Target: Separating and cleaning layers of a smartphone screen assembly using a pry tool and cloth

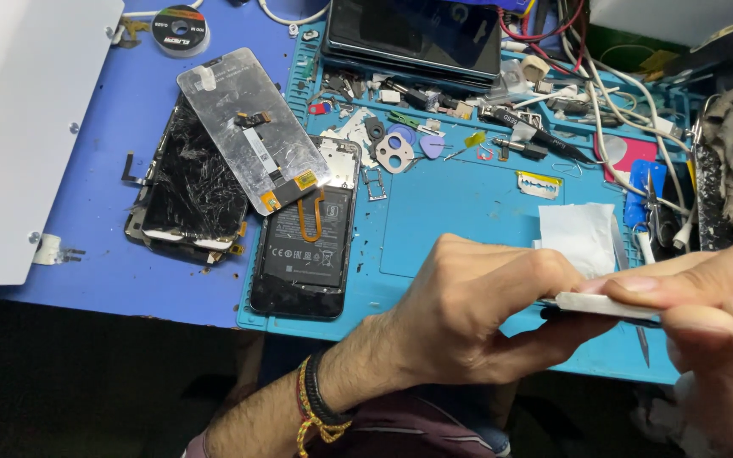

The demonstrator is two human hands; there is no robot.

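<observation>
Pinching a thin white strip between them, both hands sit at 5 o'clock over the teal mat.

- Left hand: fingers closed on the strip's left end, thumb beneath; 2 bracelets, 1 black and 1 red-yellow cord, at the wrist.
- Right hand: fingers closed on the strip's right end, entering from 3 o'clock. A thin metal tip shows just below the strip; what it belongs to cannot be told.
- Strip: held flat, above the mat's near edge, clear of the surface.
- White wipe: on the mat, just behind the hands.
- Open phone: at 9 o'clock of the hands, back off, black battery exposed, orange flex cable looped over it.
- Silver panel: at 11 o'clock, tilted, overlapping the open phone's top corner and the cracked screen.
- Cracked screen: black, shattered, on the blue counter at 10 o'clock.
- Dark tablet: at 12 o'clock, behind a scatter of small parts.
- Razor blade: on the mat, at 1 o'clock.
- Tape roll: far counter, at 11 o'clock.
</observation>
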